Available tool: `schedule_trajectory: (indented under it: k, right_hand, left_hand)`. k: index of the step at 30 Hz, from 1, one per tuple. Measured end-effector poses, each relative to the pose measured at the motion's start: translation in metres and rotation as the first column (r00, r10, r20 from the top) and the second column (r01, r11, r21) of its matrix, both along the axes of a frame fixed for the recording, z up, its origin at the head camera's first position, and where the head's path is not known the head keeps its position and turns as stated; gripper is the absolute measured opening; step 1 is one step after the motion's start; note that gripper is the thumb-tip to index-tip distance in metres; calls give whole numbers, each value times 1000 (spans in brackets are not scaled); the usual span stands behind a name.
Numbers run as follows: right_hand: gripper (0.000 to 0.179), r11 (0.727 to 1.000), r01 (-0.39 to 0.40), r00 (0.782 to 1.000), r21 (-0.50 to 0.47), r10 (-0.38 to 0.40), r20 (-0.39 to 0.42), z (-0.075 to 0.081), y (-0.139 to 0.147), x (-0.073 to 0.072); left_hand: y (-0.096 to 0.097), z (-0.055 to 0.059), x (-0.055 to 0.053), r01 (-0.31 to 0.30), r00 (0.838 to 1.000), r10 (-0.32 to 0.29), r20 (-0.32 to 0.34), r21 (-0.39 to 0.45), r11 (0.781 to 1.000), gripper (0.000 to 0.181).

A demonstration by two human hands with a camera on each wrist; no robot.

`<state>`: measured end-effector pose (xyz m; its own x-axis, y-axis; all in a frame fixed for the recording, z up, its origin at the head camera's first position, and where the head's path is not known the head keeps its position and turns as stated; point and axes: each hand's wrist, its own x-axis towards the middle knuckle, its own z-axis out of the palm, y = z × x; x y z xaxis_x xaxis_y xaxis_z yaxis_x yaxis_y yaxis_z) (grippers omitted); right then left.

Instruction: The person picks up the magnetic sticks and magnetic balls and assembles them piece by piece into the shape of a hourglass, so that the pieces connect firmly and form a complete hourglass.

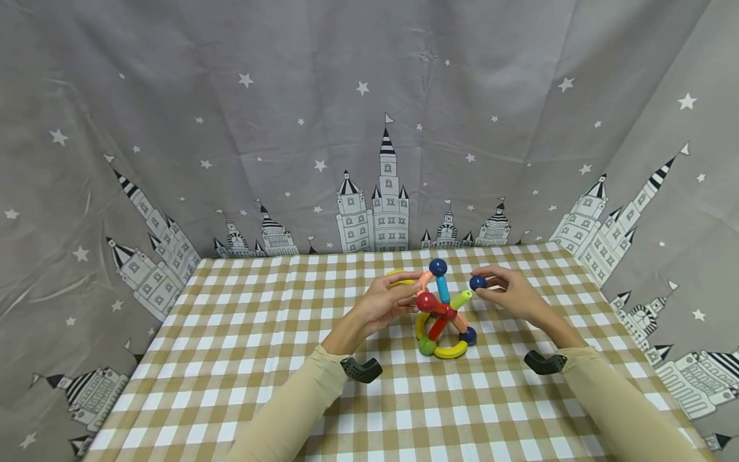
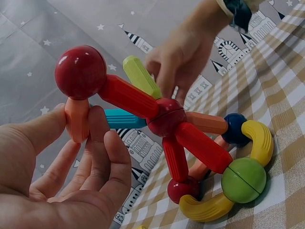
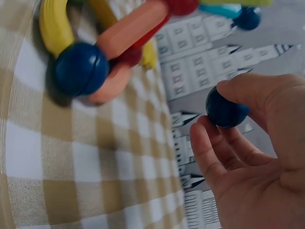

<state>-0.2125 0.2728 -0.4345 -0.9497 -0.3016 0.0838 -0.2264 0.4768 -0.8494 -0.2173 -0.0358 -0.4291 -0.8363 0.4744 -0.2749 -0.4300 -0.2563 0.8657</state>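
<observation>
A structure of magnetic rods and balls stands on the checked cloth, a red ball (image 2: 166, 117) at its centre. From it reach red rods (image 2: 203, 147), a light blue rod (image 1: 442, 289) tipped by a blue ball (image 1: 438, 267), and a lime rod (image 1: 461, 299) with a bare end. Its base has curved yellow rods (image 1: 450, 350), a green ball (image 2: 243, 180) and a dark blue ball (image 2: 234, 128). My left hand (image 1: 385, 300) pinches an orange rod (image 2: 77, 120) below the upper red ball (image 2: 81, 71). Right of the structure, my right hand (image 1: 512, 295) pinches a loose blue ball (image 3: 226, 109) near the lime rod's end.
Behind the structure, near my left hand, lies a yellow piece (image 1: 399, 277) on the brown-and-white checked tablecloth (image 1: 260, 359). A grey curtain (image 1: 260, 115) printed with castles and stars hangs along the table's back edge and sides. Each wrist wears a black device (image 1: 362, 370).
</observation>
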Motion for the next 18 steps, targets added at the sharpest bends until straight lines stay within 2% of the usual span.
schedule_trajectory:
  k: [3,8,18]
  right_hand:
    - [38,1000,-4,1000,-11,4,-9,12,0,8]
    - [39,999,0,999,-42,-2,-54,24,-1,17]
    - [32,994,-61,987,-93,47,-153,44,-10,37]
  left_hand:
    - [0,1,1,3,1000,-3,-4,1,1000,43]
    - [0,2,1,7,1000,-7,-7,-14,1000,43]
    - [1,1,1,-7,1000,7,-12,-10,1000,40]
